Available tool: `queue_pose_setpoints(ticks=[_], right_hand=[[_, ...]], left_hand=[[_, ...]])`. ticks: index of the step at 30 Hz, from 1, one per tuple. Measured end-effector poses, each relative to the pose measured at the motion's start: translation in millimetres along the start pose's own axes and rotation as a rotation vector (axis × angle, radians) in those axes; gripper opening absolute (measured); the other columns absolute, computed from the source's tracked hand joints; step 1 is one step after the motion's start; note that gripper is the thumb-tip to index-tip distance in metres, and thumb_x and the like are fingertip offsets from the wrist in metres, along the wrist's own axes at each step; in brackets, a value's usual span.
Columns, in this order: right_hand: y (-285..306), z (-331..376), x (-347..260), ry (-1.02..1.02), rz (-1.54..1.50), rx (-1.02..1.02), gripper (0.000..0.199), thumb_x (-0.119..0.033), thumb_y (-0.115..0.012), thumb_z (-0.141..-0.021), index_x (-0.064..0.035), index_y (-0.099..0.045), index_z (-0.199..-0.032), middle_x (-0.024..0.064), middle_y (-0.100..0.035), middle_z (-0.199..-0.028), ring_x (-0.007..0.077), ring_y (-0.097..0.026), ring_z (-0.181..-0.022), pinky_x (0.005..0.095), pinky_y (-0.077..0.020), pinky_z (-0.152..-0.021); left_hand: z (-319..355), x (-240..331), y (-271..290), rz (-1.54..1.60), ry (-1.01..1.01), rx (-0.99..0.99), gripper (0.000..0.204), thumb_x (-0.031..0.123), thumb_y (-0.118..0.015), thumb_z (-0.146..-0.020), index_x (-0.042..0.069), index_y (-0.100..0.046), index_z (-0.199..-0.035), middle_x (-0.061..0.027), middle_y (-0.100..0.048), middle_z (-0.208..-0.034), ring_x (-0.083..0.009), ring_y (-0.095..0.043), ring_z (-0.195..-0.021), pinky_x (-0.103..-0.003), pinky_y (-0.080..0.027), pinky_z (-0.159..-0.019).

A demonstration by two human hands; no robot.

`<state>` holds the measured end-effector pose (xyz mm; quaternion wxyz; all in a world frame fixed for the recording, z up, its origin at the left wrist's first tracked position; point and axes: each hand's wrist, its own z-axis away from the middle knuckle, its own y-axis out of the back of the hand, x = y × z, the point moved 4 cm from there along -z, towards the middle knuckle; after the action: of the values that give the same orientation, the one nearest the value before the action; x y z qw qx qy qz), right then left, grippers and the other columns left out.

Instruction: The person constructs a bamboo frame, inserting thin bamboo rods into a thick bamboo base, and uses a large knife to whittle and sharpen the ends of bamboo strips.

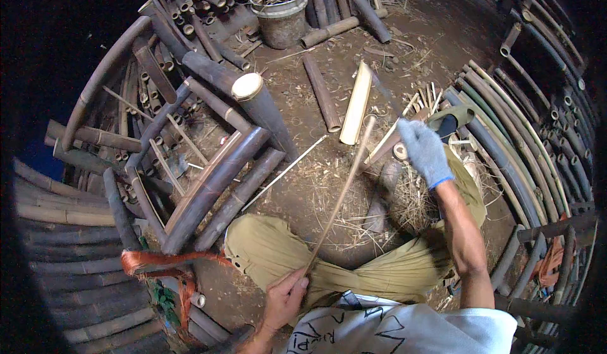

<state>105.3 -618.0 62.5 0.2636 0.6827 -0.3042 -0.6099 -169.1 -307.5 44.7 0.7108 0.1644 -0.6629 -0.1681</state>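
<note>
Earth floor (286, 87) spans upper centre; we find left hand (286, 298) pinching a bamboo strip (345, 188), right hand (422, 153) closed round a blurred knife (386, 91): shallow strokes advised.

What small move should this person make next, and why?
Perhaps bring the blurred blade over to the thin strip: the gloved right hand appears to hold the blade, the left hand grips the strip's near end, and blade and strip are apart.
</note>
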Motion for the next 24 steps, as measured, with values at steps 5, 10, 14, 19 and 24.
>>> queue_pose_setpoints(ticks=[5,10,14,19,24], right_hand=[[-6.9,31.5,-26.2,0.130,-0.127,0.069,0.040,-0.040,-0.057,-0.094,-0.0005,-0.062,-0.086,0.0224,-0.064,-0.080,0.0413,-0.063,-0.081,0.0467,-0.0488,-0.072],[-38.7,105.1,-95.8,0.382,-0.038,-0.251,0.038,-0.041,-0.071,-0.081,-0.0039,-0.061,-0.085,0.0182,-0.062,-0.074,0.0388,-0.064,-0.074,0.0454,-0.0510,-0.066],[-54.0,120.9,-97.5,0.484,0.020,-0.290,0.040,-0.044,-0.073,-0.079,-0.0060,-0.060,-0.079,0.0159,-0.062,-0.070,0.0386,-0.063,-0.067,0.0456,-0.0495,-0.060],[-29.3,61.6,-57.4,0.148,-0.051,-0.033,0.039,-0.046,-0.062,-0.088,-0.0067,-0.064,-0.087,0.0191,-0.066,-0.079,0.0394,-0.066,-0.075,0.0487,-0.0509,-0.070],[-2.4,17.7,-6.9,0.091,-0.003,0.098,0.037,-0.041,-0.057,-0.094,-0.0047,-0.063,-0.088,0.0235,-0.064,-0.085,0.0420,-0.064,-0.083,0.0487,-0.0498,-0.070]], left_hand=[[-16.2,-6.8,-7.8,0.607,0.288,-0.111,0.042,0.020,-0.048,-0.102,0.008,-0.047,-0.142,-0.0005,-0.049,-0.060,-0.0115,-0.043,-0.046,-0.024,-0.037,-0.045],[-54.3,13.3,-13.0,1.264,0.386,-0.248,0.047,0.025,-0.039,-0.105,0.012,-0.033,-0.150,0.0029,-0.034,-0.053,-0.0087,-0.032,-0.040,-0.024,-0.030,-0.038],[-55.1,4.3,-28.5,1.512,0.532,-0.239,0.050,0.025,-0.037,-0.105,0.014,-0.027,-0.153,0.0030,-0.033,-0.052,-0.0082,-0.031,-0.038,-0.023,-0.029,-0.037],[-18.8,-1.0,-27.1,1.274,0.436,-0.390,0.053,0.022,-0.040,-0.104,0.014,-0.023,-0.154,0.0028,-0.033,-0.051,-0.0078,-0.029,-0.038,-0.024,-0.029,-0.037],[5.4,-15.0,-23.0,1.396,0.379,-0.466,0.054,0.021,-0.045,-0.102,0.011,-0.027,-0.152,0.0016,-0.034,-0.053,-0.0078,-0.031,-0.037,-0.023,-0.031,-0.036]])
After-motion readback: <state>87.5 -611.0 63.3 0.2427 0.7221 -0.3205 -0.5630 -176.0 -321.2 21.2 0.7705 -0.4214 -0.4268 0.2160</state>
